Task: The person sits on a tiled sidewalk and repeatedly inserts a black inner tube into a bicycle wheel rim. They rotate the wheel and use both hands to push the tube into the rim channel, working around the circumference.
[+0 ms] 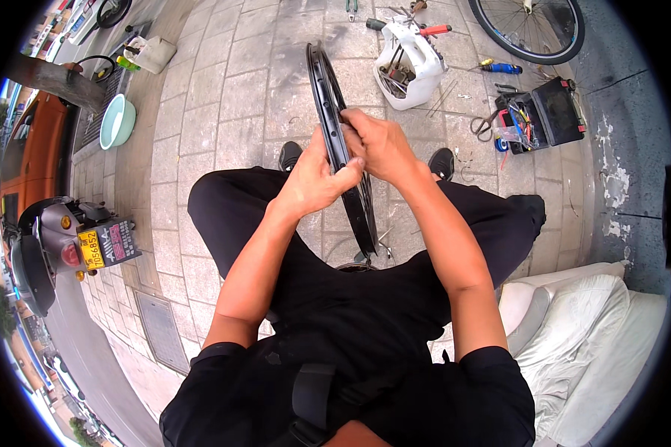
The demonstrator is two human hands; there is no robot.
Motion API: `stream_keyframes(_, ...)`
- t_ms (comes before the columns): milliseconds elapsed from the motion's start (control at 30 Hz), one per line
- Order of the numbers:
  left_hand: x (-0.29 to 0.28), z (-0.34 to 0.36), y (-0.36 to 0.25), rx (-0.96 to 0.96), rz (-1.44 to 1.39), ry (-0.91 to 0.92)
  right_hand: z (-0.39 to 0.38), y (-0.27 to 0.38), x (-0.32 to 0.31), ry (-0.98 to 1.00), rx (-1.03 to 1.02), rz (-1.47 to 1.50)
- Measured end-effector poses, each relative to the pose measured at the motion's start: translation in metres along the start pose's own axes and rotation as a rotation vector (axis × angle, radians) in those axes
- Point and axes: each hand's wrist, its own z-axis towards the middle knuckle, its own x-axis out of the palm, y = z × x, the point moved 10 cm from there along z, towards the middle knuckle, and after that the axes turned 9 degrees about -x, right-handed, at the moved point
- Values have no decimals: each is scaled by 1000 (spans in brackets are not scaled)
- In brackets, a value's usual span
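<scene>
two hands (pixel 309 181) (pixel 388 145) pinching one black wheel rim (pixel 330 113), one white jug (pixel 425 88) holding tools, one open toolbox (pixel 557 114)

Left fingers (pixel 317 151) partly hidden behind rim (pixel 325 97); bicycle wheel (pixel 535 57) cropped.

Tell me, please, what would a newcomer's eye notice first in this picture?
Most likely the black bicycle rim near the centre, held by the left hand and the right hand. Beyond it, slightly to the right, a cut-open white plastic jug holds tools; to the left, a pale green basin stands out.
</scene>
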Motion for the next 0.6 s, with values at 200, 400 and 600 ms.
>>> stream_keyframes(200,-16,27,0,-110,-136,-24,4,-7,-2,-16,-76,-29)
stream_keyframes(400,-31,68,-11,-130,-23,113,-32,-100,-34,-158,269,14)
stream_keyframes(600,-55,94,5,-96,-69,75,-264,-371,-86,-281,1383,-110)
